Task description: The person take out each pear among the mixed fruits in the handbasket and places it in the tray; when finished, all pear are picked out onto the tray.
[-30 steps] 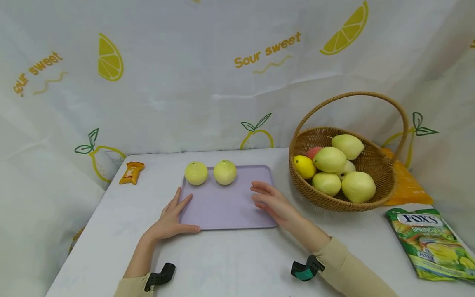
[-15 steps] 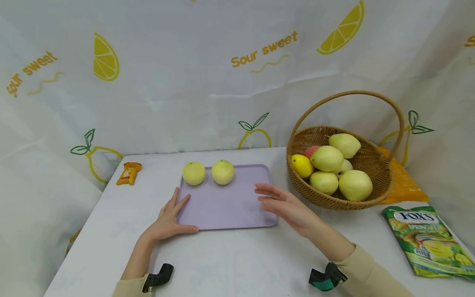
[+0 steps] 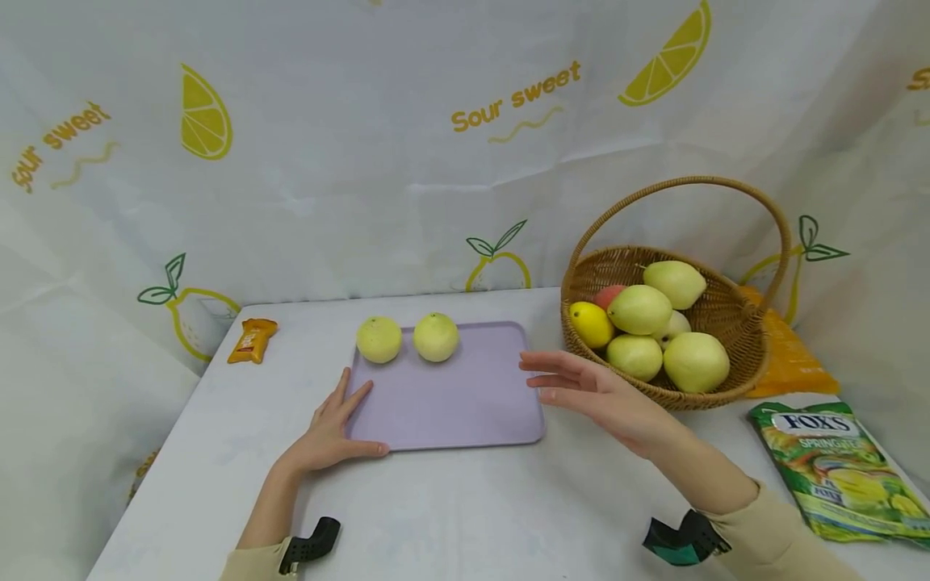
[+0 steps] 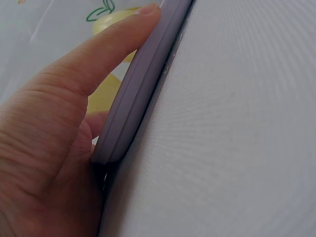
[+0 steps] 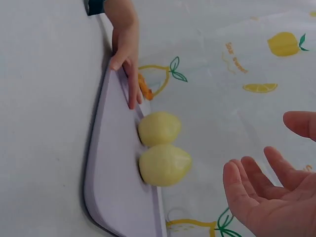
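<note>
Tray (image 3: 450,407), lilac and shallow, lies on the white table (image 3: 465,516) in front of the person. At its back left, the left fruit (image 3: 379,340), round and pale, covers the corner, and the right fruit (image 3: 436,337) sits just beside it, a narrow gap showing between them from the head view. Placed along that back edge, both leave the tray's floor in view toward the front and right.

The left hand (image 3: 330,432) spans the front left corner, fingers spread apart and reaching over the left edge while the thumb (image 4: 118,37) rests along the front edge. It grips no fruit; the wide spread probably serves to keep the tray from sliding. The right hand (image 3: 596,397) holds nothing, its thumb apart from loosely bent fingers. From the head view its fingertips appear over the tray's right edge; the right wrist view shows them well apart from both fruits.

A strip of table separates that edge from the basket (image 3: 744,339), so sideways room there looks tight. The basket's wide mouth shows a lemon (image 3: 592,324) and several pears (image 3: 696,363), likely easy to reach. More table runs from the tray's front edge toward the person, and leftward to the orange wrapper (image 3: 253,340) near the far corner.
</note>
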### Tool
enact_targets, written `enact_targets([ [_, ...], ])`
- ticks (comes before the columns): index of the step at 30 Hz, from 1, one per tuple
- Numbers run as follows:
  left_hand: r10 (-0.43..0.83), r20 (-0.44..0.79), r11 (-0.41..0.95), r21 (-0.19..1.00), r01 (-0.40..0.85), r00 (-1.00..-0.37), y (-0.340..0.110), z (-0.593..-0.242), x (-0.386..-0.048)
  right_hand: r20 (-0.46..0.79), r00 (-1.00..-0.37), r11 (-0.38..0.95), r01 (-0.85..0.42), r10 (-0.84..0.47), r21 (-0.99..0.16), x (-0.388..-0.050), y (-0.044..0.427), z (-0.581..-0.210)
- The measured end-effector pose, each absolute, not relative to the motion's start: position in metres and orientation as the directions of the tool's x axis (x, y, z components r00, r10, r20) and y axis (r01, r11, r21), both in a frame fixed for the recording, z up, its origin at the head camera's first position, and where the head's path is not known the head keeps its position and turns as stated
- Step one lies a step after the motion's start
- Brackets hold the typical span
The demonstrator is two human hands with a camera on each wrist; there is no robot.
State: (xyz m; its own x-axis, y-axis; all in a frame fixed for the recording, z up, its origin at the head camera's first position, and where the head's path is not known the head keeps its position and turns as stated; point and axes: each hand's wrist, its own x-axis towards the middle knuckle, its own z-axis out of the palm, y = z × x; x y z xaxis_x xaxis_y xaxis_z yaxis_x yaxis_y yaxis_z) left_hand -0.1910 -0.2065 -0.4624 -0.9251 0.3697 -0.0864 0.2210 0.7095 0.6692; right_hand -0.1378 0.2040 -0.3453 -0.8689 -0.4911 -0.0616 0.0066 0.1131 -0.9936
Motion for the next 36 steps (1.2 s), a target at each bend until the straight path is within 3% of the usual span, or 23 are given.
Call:
enact_targets([
  [9, 0.362, -0.105, 0.713, 0.672, 0.202, -0.926, -0.206, -0.464, -0.190, 0.027, -0.894, 0.211, -0.135, -0.448, -0.968, -0.144, 0.239, -0.315],
  [19, 0.362, -0.098, 0.711, 0.672, 0.207, -0.927, -0.207, -0.464, -0.190, 0.078, -0.916, 0.434, -0.260, -0.394, -0.863, -0.163, 0.269, -0.303],
  [23, 0.363, -0.099, 0.711, 0.672, 0.207, -0.926, -0.207, -0.461, -0.189, 0.056, -0.922, 0.553, -0.277, -0.382, -0.785, -0.173, 0.278, -0.295],
  [36, 0.367, -0.117, 0.703, 0.684, 0.193, -0.923, -0.205, -0.459, -0.190, -0.025, -0.926, 0.735, -0.282, -0.376, -0.616, -0.204, 0.303, -0.273],
])
